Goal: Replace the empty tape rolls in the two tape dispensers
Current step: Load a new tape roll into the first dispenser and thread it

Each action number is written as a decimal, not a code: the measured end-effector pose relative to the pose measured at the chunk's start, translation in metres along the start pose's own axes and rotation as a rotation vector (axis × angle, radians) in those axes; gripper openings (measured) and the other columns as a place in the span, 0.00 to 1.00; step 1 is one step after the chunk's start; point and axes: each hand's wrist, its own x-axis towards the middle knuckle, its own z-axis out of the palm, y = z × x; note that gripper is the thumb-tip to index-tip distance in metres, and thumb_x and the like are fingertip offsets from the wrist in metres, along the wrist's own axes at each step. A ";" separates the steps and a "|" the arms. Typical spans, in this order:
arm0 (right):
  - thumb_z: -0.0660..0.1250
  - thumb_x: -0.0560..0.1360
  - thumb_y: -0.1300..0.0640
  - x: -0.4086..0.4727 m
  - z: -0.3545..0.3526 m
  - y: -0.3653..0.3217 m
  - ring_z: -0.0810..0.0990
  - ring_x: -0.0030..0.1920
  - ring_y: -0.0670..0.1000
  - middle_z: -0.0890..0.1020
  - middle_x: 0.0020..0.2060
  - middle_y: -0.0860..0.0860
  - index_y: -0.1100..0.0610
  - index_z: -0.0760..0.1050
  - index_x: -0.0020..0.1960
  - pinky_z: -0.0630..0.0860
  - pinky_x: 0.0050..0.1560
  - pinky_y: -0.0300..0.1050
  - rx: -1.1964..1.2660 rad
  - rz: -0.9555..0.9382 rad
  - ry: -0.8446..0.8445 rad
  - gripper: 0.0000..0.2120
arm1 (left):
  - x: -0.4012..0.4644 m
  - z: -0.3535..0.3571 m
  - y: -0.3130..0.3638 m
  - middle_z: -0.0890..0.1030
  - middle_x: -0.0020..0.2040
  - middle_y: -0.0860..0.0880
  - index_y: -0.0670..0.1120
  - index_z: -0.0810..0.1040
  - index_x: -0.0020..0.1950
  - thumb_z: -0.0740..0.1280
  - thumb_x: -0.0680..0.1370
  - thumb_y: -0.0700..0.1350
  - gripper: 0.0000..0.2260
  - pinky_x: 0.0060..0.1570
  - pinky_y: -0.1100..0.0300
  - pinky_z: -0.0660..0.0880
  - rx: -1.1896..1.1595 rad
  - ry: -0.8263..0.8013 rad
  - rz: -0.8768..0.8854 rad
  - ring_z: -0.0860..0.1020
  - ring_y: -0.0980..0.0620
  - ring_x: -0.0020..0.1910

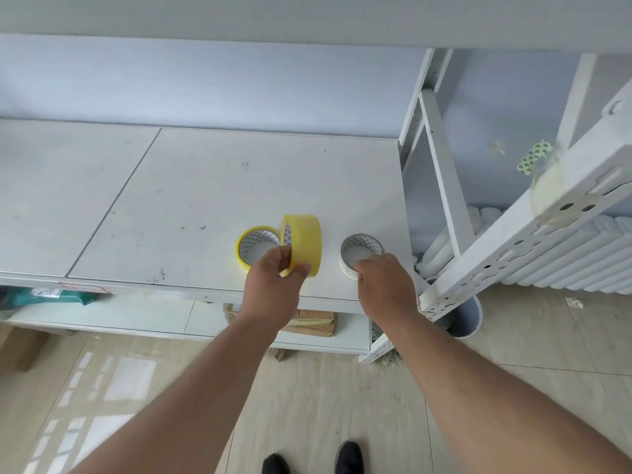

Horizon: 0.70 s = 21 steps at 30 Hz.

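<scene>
We see a flat white shelf, smooth with small dark marks. Our left hand pinches a shiny yellow tape roll, standing up on its round edge near the shelf's front edge. A second yellow roll lies flat, touching it on the left. Our right hand grips a white ring-shaped roll lying flat near the shelf's right front corner. The rest of the shelf behind the rolls is bare. A white metal post with holes leans just right of the shelf.
</scene>
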 end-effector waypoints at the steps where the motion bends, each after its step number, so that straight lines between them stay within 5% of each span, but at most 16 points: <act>1: 0.66 0.75 0.68 0.000 0.001 -0.001 0.79 0.49 0.56 0.84 0.43 0.51 0.56 0.82 0.44 0.69 0.39 0.45 -0.021 -0.007 -0.001 0.10 | -0.001 -0.002 0.000 0.85 0.58 0.54 0.51 0.82 0.64 0.72 0.81 0.45 0.12 0.32 0.66 0.76 -0.013 0.000 -0.017 0.83 0.53 0.54; 3: 0.68 0.74 0.67 0.000 -0.001 -0.003 0.79 0.47 0.56 0.84 0.41 0.51 0.55 0.82 0.43 0.68 0.39 0.45 -0.083 -0.046 -0.005 0.09 | -0.003 -0.006 -0.002 0.85 0.57 0.54 0.51 0.83 0.63 0.72 0.80 0.45 0.11 0.32 0.61 0.76 -0.017 0.010 -0.022 0.82 0.51 0.51; 6: 0.71 0.73 0.64 -0.003 -0.011 -0.007 0.78 0.41 0.56 0.82 0.35 0.49 0.51 0.72 0.36 0.64 0.39 0.45 -0.067 -0.053 0.068 0.12 | -0.009 -0.012 0.001 0.86 0.56 0.55 0.51 0.83 0.62 0.73 0.80 0.45 0.11 0.52 0.50 0.80 -0.010 0.024 -0.027 0.84 0.52 0.56; 9: 0.66 0.81 0.57 -0.014 -0.036 -0.027 0.82 0.54 0.57 0.86 0.50 0.51 0.56 0.82 0.51 0.72 0.48 0.44 0.417 0.055 0.100 0.06 | -0.021 -0.017 0.009 0.87 0.55 0.55 0.52 0.84 0.61 0.73 0.80 0.45 0.10 0.62 0.50 0.80 -0.024 0.025 -0.026 0.83 0.55 0.59; 11: 0.64 0.84 0.51 -0.027 -0.065 -0.052 0.80 0.66 0.48 0.83 0.63 0.46 0.54 0.80 0.69 0.72 0.61 0.41 0.841 0.183 0.013 0.16 | -0.032 -0.021 0.016 0.87 0.55 0.55 0.51 0.84 0.61 0.73 0.80 0.44 0.10 0.65 0.52 0.79 -0.054 0.016 -0.012 0.84 0.56 0.59; 13: 0.63 0.85 0.46 -0.040 -0.094 -0.079 0.78 0.68 0.42 0.80 0.66 0.40 0.50 0.77 0.73 0.71 0.68 0.41 1.147 0.216 -0.141 0.19 | -0.045 -0.026 0.024 0.88 0.55 0.54 0.51 0.84 0.61 0.73 0.80 0.43 0.10 0.66 0.53 0.78 -0.105 -0.002 0.007 0.84 0.56 0.59; 16: 0.62 0.84 0.53 -0.057 -0.112 -0.104 0.83 0.54 0.36 0.87 0.51 0.36 0.46 0.84 0.60 0.76 0.60 0.41 1.294 0.086 -0.273 0.13 | -0.068 -0.038 0.033 0.89 0.53 0.55 0.52 0.84 0.59 0.73 0.80 0.44 0.09 0.60 0.57 0.79 -0.174 0.004 0.026 0.85 0.57 0.56; 21: 0.64 0.82 0.57 -0.076 -0.105 -0.138 0.86 0.56 0.45 0.89 0.52 0.44 0.46 0.84 0.58 0.80 0.62 0.50 1.202 -0.030 -0.289 0.12 | -0.104 -0.074 0.029 0.88 0.56 0.56 0.54 0.84 0.61 0.71 0.81 0.45 0.10 0.64 0.55 0.78 -0.220 0.098 0.029 0.85 0.57 0.60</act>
